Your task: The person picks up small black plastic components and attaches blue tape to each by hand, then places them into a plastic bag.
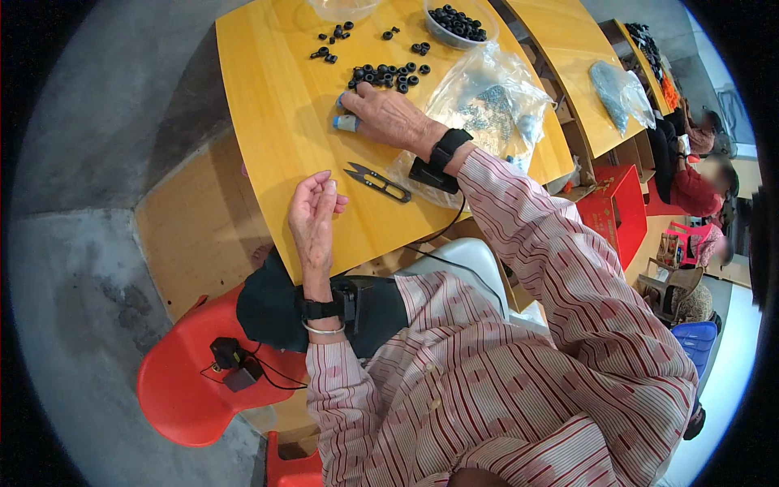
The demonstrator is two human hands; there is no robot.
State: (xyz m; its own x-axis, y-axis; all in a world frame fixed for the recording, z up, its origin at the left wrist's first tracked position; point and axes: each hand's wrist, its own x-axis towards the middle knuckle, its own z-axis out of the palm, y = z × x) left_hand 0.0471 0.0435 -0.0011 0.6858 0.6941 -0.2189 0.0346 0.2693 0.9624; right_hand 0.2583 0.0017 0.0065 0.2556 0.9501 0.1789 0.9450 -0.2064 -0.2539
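R hand (391, 115): palm down on the wooden table (280, 89), just beside the loose heap of black ring beads (388, 77), which lies at centre, past the knuckles. Grey-and-blue fingertip covers (346, 122) on it, prob. worn vs. wear on the skin. Grip: cannot tell if anything is pinched; the palm is hidden.

L hand (315, 215): palm up over the near L edge of table, fingers loosely curled, narrow gap, nothing visible in it. Posture reads as at rest, clear of the beads.

Thread snips (378, 182): flat btwn the hands, blades pointing away to L, apart; presumably put there for quick reach by either hand.

Stock: clear tub (460, 24) w/ more beads at far side, walls prob. to stop them rolling. Small sets of beads lie apart nr. it, poss. sorted or counted; cannot confirm. Clear plastic bag (519, 85) w/ blue-grey bits lies R of the heap, mouth not discernible.
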